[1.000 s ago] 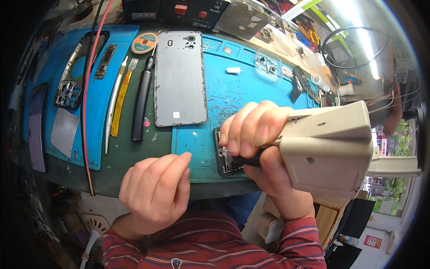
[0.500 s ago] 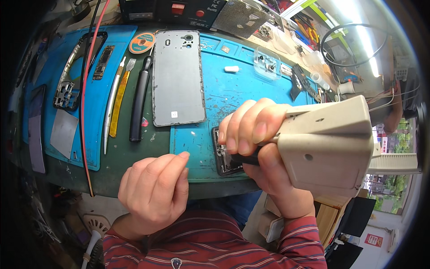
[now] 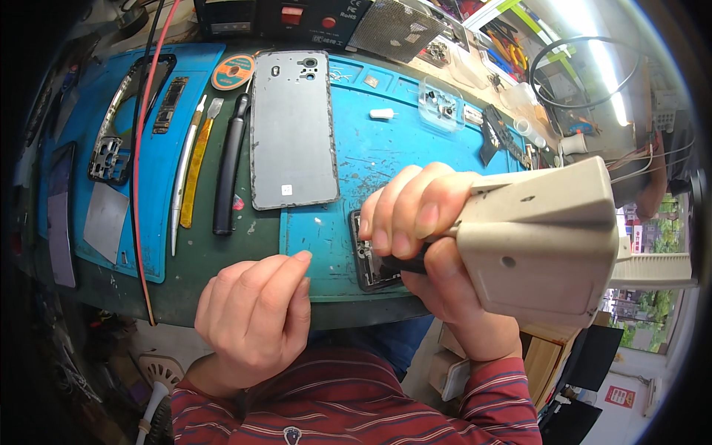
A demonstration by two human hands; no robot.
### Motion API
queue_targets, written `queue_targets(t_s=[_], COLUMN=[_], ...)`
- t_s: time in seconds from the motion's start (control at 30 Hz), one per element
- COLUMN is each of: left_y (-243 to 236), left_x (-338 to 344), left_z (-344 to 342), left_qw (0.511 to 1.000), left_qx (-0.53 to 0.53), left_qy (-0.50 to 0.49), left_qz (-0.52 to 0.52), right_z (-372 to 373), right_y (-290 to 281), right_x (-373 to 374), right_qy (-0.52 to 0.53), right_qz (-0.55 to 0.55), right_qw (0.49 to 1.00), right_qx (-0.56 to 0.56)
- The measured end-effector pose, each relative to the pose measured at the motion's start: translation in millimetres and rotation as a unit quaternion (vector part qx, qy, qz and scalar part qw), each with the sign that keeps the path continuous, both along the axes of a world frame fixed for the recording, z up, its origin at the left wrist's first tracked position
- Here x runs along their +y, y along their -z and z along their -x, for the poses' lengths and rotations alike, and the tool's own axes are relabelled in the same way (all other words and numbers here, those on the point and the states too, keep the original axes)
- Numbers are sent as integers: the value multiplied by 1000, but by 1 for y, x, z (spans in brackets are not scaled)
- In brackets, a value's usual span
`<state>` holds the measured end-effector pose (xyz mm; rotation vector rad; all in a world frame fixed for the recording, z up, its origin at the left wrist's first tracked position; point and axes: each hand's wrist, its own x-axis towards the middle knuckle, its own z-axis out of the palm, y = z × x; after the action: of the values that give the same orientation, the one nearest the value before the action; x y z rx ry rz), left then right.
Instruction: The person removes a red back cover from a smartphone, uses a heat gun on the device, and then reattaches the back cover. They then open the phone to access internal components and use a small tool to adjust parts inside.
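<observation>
My right hand grips a bulky beige tool with a black part inside my fingers, over an opened phone lying on the blue work mat; the hand hides much of that phone. My left hand is closed loosely at the mat's near edge, left of the phone; whatever it may hold is hidden. Above it lies a grey phone back panel, beside a black pen-like tool, a yellow spudger and a silver stick tool.
At left are a second mat, a phone frame and hanging red and black cables. A dark equipment box, a clear parts container and a coiled black cable stand at back. A person's arm shows at far right.
My right hand and the beige tool have risen slightly in the picture, and the bench view has shifted a little left. My left hand stays in the same curled pose.
</observation>
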<state>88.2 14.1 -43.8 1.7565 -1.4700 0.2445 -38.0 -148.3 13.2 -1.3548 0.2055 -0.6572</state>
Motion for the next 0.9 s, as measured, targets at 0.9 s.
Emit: queue_targets(t_s=[0.9], left_y=[-2], left_x=[-1], left_z=[1], left_qw=[1000], left_qx=[-3], left_qy=[-3], left_qz=[-4], right_z=[2], right_y=[7], right_x=[-7], right_qy=[-22], right_qz=[11], right_qw=[999], right_qx=[-23])
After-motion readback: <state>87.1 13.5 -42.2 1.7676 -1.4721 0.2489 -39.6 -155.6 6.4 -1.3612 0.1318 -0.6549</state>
